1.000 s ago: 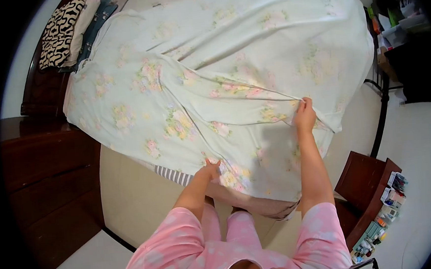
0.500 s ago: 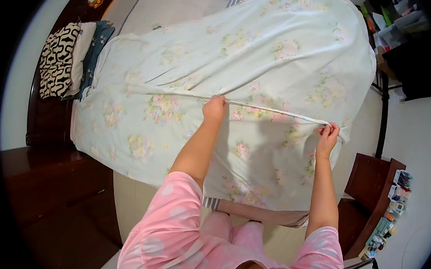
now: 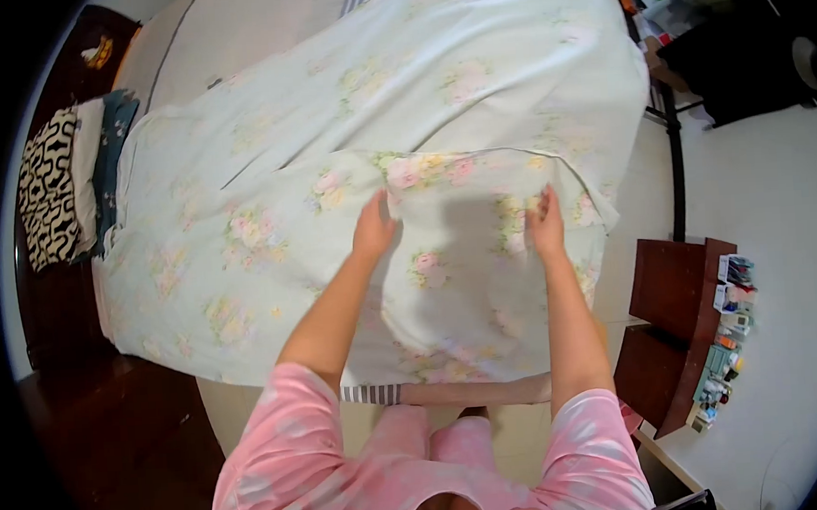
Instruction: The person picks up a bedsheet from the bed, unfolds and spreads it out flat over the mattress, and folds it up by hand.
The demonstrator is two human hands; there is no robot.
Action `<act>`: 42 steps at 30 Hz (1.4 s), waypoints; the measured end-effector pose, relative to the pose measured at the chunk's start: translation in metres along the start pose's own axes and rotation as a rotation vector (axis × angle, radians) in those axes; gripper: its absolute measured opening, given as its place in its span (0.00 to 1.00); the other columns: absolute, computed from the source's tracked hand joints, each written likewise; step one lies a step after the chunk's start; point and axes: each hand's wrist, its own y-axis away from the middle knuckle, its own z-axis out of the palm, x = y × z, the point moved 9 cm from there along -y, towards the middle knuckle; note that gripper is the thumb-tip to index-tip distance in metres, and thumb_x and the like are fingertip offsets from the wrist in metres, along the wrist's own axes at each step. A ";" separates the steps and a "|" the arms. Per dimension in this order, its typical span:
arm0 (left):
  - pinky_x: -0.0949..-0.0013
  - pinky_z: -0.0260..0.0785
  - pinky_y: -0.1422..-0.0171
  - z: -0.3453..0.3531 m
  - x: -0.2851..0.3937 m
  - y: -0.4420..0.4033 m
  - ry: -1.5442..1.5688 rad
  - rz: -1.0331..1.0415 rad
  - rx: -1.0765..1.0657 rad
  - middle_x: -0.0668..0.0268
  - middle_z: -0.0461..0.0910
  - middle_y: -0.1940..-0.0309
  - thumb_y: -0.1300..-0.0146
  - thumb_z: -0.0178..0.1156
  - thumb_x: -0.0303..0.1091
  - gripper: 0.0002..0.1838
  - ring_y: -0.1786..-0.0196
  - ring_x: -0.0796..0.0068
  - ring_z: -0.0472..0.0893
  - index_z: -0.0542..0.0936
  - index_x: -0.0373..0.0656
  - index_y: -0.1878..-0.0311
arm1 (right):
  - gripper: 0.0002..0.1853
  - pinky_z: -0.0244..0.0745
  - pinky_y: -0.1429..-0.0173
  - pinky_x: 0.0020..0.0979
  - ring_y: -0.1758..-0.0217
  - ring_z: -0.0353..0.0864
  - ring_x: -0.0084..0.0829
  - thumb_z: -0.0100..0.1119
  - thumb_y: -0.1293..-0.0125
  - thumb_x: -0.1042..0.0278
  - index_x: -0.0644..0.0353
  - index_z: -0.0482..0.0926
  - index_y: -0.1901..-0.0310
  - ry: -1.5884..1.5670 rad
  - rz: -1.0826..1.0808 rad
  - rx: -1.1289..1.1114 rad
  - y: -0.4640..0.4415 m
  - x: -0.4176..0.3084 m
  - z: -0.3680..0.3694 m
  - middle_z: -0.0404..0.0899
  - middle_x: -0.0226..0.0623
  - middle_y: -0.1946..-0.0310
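A pale floral bed cover (image 3: pixel 255 185) lies over the bed, its near part folded back so that a loose edge runs across the middle. My left hand (image 3: pixel 373 227) is over the cover just below that edge, fingers stretched and holding nothing that shows. To its right, my right hand (image 3: pixel 545 222) is also over the folded part, with its fingers loosely apart. Whether either hand touches the cloth is hard to tell. Both hands cast shadows on it. Creases fan out across the cover beyond the fold.
Folded textiles, one black-and-cream patterned (image 3: pixel 47 188), are stacked at the dark wooden headboard (image 3: pixel 42 305). A brown cabinet (image 3: pixel 672 286) with small items along it stands right. Black cloth (image 3: pixel 733 62) hangs by a dark post (image 3: pixel 676 164). The bed's striped near edge (image 3: pixel 372 395) shows below.
Both hands have let go of the cover's edge, which was stretched taut between them. The edge now lies farther forward in a curve, and my hands are closer together. The view has shifted.
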 end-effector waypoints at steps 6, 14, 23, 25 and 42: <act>0.61 0.60 0.38 0.094 0.014 0.127 0.081 -0.047 -0.246 0.53 0.69 0.47 0.49 0.61 0.33 0.29 0.43 0.55 0.68 0.66 0.42 0.42 | 0.30 0.70 0.51 0.31 0.55 0.75 0.32 0.54 0.43 0.76 0.59 0.59 0.38 0.085 0.330 -0.028 0.109 0.091 -0.042 0.71 0.45 0.48; 0.63 0.64 0.41 0.139 0.069 0.204 0.027 -0.169 -0.408 0.57 0.73 0.48 0.48 0.60 0.33 0.27 0.45 0.60 0.72 0.68 0.45 0.43 | 0.24 0.71 0.59 0.26 0.63 0.73 0.25 0.54 0.42 0.73 0.56 0.64 0.42 -0.026 0.438 -0.039 0.183 0.117 -0.089 0.75 0.35 0.58; 0.63 0.63 0.41 0.153 0.140 0.248 0.184 -0.262 -0.139 0.56 0.74 0.50 0.47 0.61 0.33 0.28 0.45 0.62 0.72 0.66 0.41 0.42 | 0.20 0.73 0.60 0.28 0.65 0.76 0.27 0.56 0.42 0.71 0.57 0.68 0.47 -0.136 0.207 -0.178 0.187 0.084 -0.147 0.77 0.33 0.63; 0.63 0.63 0.41 0.180 0.166 0.275 0.230 -0.221 -0.175 0.54 0.73 0.49 0.47 0.61 0.35 0.29 0.45 0.61 0.72 0.65 0.42 0.41 | 0.20 0.73 0.61 0.28 0.66 0.77 0.27 0.56 0.43 0.71 0.57 0.69 0.47 -0.139 0.150 -0.188 0.194 0.080 -0.173 0.77 0.34 0.64; 0.69 0.65 0.45 0.171 0.291 0.414 0.598 -0.258 -0.220 0.58 0.75 0.52 0.44 0.59 0.31 0.24 0.49 0.71 0.73 0.67 0.41 0.43 | 0.19 0.70 0.67 0.25 0.72 0.76 0.23 0.55 0.42 0.70 0.61 0.68 0.48 -0.247 0.138 -0.234 0.367 0.068 -0.301 0.75 0.33 0.72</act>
